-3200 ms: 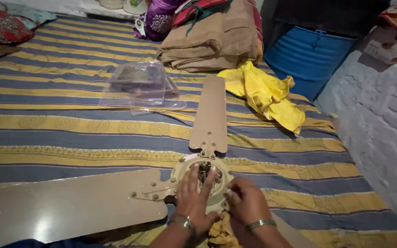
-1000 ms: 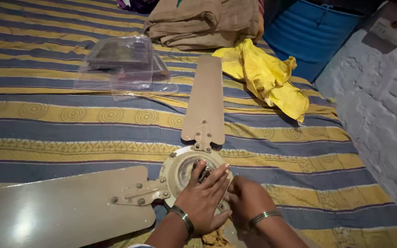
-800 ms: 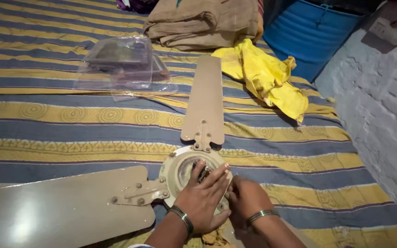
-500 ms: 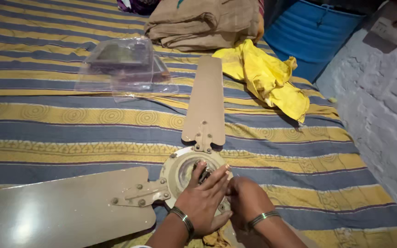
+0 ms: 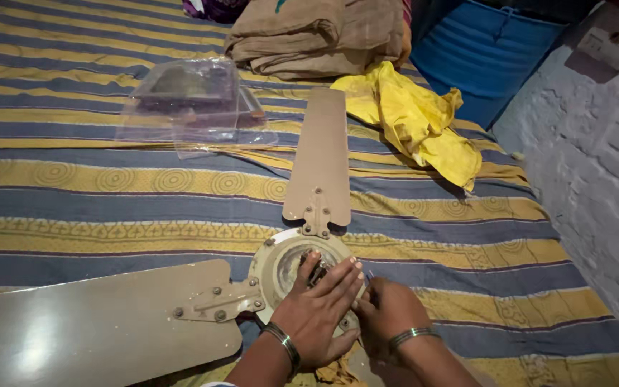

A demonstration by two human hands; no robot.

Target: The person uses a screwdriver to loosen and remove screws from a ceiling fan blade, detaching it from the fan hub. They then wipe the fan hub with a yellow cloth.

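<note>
Striped blue-and-yellow bedsheet point(image 5: 109, 201) was my workbench for this one, with the whole ceiling fan lying flat on it near the bed's front edge. My left hand point(image 5: 317, 315) was spread flat over the round cream motor hub point(image 5: 281, 265), fingers fanned across its open centre and pressing down, not gripping anything. My right hand point(image 5: 388, 322) was tucked in just beside it at the hub's right rim, fingers curled around something small; a thin bluish tip poked out between the two hands, but I honestly couldn't tell what it was.

My take on doing this bit well: keep the flat hand's weight on the hub so it can't spin on the soft sheet, and work the small part with fingertips only, close to the rim, so nothing drops into the folds of the cloth.

Count from there outward: two blades in view, one pointing toward the bed's far edge point(image 5: 320, 150), one lying off toward the left edge point(image 5: 87, 337), each on a bolted metal bracket. One clear plastic package point(image 5: 188, 100) sat further back on the left, one crumpled yellow cloth point(image 5: 410, 122) to the right, one folded brown bundle point(image 5: 317, 36) at the far edge. One bangle on each wrist.
</note>
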